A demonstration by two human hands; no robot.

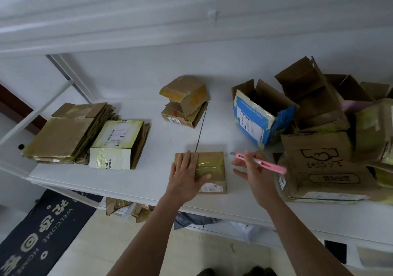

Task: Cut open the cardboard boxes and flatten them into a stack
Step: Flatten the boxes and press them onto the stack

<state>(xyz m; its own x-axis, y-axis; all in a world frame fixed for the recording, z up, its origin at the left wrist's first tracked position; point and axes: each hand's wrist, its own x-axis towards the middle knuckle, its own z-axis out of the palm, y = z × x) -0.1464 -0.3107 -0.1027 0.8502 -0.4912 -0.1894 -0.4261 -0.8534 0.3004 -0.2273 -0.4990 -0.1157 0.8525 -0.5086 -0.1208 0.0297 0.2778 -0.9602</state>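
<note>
Box (209,167) sits near the desk's (148,182) front edge. Left hand (187,172) lies flat on it, fingers straight. Right hand (253,169) pinches a pink knife (261,163). If the knife slips, it could cut the left fingers.

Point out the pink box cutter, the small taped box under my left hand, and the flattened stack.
pink box cutter (268,162), head view, mid handle.
small taped box (213,165), head view, taped top.
flattened stack (61,137), head view, top sheet.
</note>
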